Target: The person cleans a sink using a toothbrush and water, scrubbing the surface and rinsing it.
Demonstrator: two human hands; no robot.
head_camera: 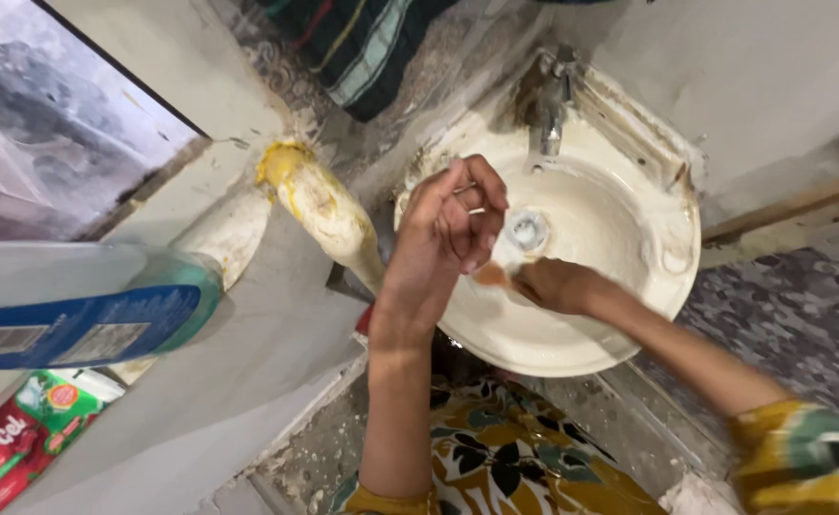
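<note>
Both my hands are over a round cream wash basin (pixel 629 238). My left hand (pixel 448 234) is raised, fingers curled inward, with a thin ring or band showing at the fingers. My right hand (pixel 553 284) reaches in from the right and pinches a small orange-brown object (pixel 489 275) against the base of my left palm. Whether the left hand grips anything I cannot tell. The basin's drain (pixel 526 229) lies just behind the hands, and a metal tap (pixel 551 100) stands at the basin's back rim.
A yellow-stained white bottle (pixel 329 215) leans beside the basin's left edge. On the grey ledge (pixel 248 353) at left lie a clear bottle with teal liquid and a blue label (pixel 85 315) and a red and green tube (pixel 28 434). A checked cloth (pixel 362 48) hangs above.
</note>
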